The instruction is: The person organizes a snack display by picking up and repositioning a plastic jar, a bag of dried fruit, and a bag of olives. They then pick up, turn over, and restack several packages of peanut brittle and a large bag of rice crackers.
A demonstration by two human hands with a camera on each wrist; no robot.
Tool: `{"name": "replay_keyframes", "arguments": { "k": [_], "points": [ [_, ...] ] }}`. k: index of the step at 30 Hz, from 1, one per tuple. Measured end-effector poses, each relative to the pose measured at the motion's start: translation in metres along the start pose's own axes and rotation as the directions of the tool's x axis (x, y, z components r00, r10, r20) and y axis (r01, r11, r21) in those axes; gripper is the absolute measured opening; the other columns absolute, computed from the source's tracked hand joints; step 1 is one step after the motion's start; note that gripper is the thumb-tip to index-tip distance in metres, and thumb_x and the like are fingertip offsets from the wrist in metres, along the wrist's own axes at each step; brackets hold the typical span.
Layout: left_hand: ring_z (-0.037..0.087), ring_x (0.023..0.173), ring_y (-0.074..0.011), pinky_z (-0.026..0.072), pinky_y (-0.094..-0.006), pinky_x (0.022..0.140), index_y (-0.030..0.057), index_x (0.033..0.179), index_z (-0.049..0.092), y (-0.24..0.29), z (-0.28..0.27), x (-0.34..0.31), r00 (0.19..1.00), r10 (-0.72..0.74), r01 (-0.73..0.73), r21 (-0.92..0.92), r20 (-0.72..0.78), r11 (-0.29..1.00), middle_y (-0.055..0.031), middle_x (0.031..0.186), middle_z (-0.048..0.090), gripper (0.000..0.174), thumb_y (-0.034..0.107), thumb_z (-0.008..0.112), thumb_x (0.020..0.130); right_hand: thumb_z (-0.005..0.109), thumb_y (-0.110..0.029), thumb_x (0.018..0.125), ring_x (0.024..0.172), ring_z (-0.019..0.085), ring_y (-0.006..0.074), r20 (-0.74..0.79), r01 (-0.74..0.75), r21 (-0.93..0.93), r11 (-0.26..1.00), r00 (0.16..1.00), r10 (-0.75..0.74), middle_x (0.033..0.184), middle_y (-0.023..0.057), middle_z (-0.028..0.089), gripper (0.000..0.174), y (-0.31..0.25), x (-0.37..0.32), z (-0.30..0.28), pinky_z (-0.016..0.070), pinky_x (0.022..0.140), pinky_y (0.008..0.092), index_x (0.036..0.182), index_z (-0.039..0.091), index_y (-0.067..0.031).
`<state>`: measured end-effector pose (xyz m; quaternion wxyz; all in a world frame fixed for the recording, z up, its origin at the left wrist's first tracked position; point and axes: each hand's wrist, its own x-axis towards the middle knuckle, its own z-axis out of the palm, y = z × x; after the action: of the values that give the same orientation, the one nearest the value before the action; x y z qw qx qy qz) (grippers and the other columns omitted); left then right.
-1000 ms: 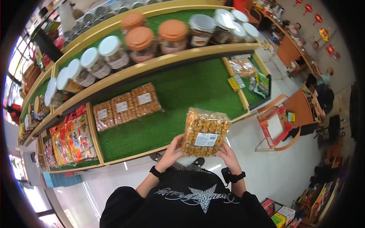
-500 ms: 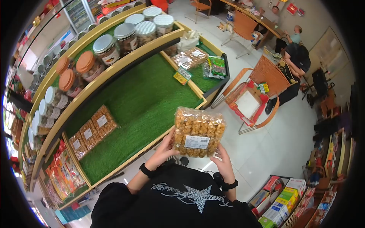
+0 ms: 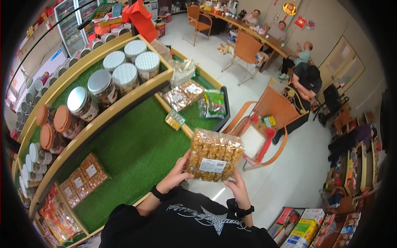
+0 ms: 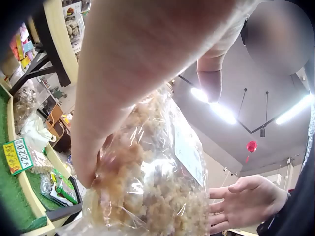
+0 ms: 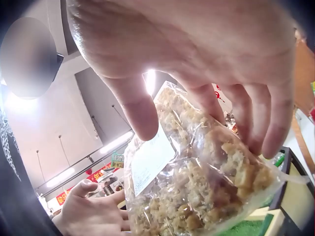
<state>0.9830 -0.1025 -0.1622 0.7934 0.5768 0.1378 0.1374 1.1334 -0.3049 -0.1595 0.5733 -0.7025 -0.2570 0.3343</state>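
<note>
Gripping a clear bag of golden-brown snacks (image 3: 217, 151) from opposite sides, the left hand (image 3: 173, 177) and right hand (image 3: 240, 192) are partly curled, thumbs toward the face with the white label (image 3: 212, 165) and fingers reaching behind. The bag is up in the air before the person's black shirt (image 3: 182, 219), near the green-covered table (image 3: 132, 153), where three similar bags (image 3: 78, 182) lie side by side.
</note>
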Motion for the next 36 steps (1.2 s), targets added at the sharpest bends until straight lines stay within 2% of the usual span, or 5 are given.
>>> {"name": "replay_keyframes", "arguments": {
  "k": [11, 23, 29, 34, 36],
  "points": [
    [0.025, 0.118, -0.0263, 0.0206, -0.0340, 0.100, 0.0068, 0.136, 0.008, 0.021, -0.041, 0.081, 1.000, 0.009, -0.010, 0.198, 0.007, 0.980, -0.0146, 0.123, 0.027, 0.085, 0.011, 0.059, 0.068, 0.056, -0.005, 0.073, 0.108, 0.044, 0.0209, 0.023, -0.035, 0.061, 0.997, 0.999, 0.034, 0.121, 0.0118, 0.043, 0.065, -0.027, 0.097, -0.001, 0.0379, 0.083, 0.0307, 0.130, 0.025, 0.0005],
    [0.024, 0.120, -0.0257, 0.0234, -0.0383, 0.098, 0.0105, 0.137, 0.002, 0.018, -0.063, 0.115, 0.921, -0.050, 0.151, 0.234, -0.386, 0.960, -0.0135, 0.128, 0.024, 0.088, 0.012, 0.058, 0.069, 0.055, -0.001, 0.073, 0.106, 0.044, 0.0192, 0.452, -0.170, -0.002, 0.985, 0.879, 0.153, 0.119, 0.0131, 0.044, 0.061, -0.032, 0.253, 0.007, 0.0378, 0.085, 0.0280, 0.128, 0.028, 0.0034],
    [0.025, 0.120, -0.0323, 0.0185, -0.0347, 0.100, 0.0026, 0.135, 0.000, 0.020, -0.044, 0.174, 0.833, -0.047, 0.161, 0.161, -0.552, 0.974, -0.0229, 0.127, 0.024, 0.091, 0.018, 0.060, 0.068, 0.055, -0.002, 0.073, 0.101, 0.046, 0.0170, 0.615, -0.190, -0.054, 0.980, 0.767, 0.182, 0.115, 0.0115, 0.047, 0.061, -0.036, 0.357, -0.012, 0.0376, 0.083, 0.0263, 0.127, 0.028, 0.0037],
    [0.016, 0.126, -0.0266, 0.0206, -0.0318, 0.099, 0.0021, 0.134, -0.004, -0.003, -0.043, 0.235, 0.802, -0.082, 0.149, 0.066, -0.591, 0.987, -0.0217, 0.137, 0.011, 0.092, 0.017, 0.059, 0.069, 0.054, -0.001, 0.073, 0.089, 0.049, 0.0126, 0.645, -0.246, -0.096, 0.964, 0.723, 0.249, 0.107, 0.0070, 0.051, 0.057, -0.027, 0.422, -0.032, 0.0398, 0.074, 0.0235, 0.126, 0.031, 0.0024],
    [0.018, 0.126, -0.0230, 0.0239, -0.0288, 0.097, 0.0016, 0.134, -0.006, -0.002, -0.041, 0.260, 0.773, -0.257, 0.072, -0.322, -0.580, 0.944, -0.0188, 0.138, 0.009, 0.089, 0.013, 0.055, 0.069, 0.054, -0.003, 0.074, 0.085, 0.050, 0.0121, 0.633, -0.264, -0.093, 0.960, 0.728, 0.262, 0.104, 0.0062, 0.053, 0.052, -0.020, 0.442, -0.033, 0.0396, 0.073, 0.0228, 0.123, 0.036, 0.0014]
  ]
}}
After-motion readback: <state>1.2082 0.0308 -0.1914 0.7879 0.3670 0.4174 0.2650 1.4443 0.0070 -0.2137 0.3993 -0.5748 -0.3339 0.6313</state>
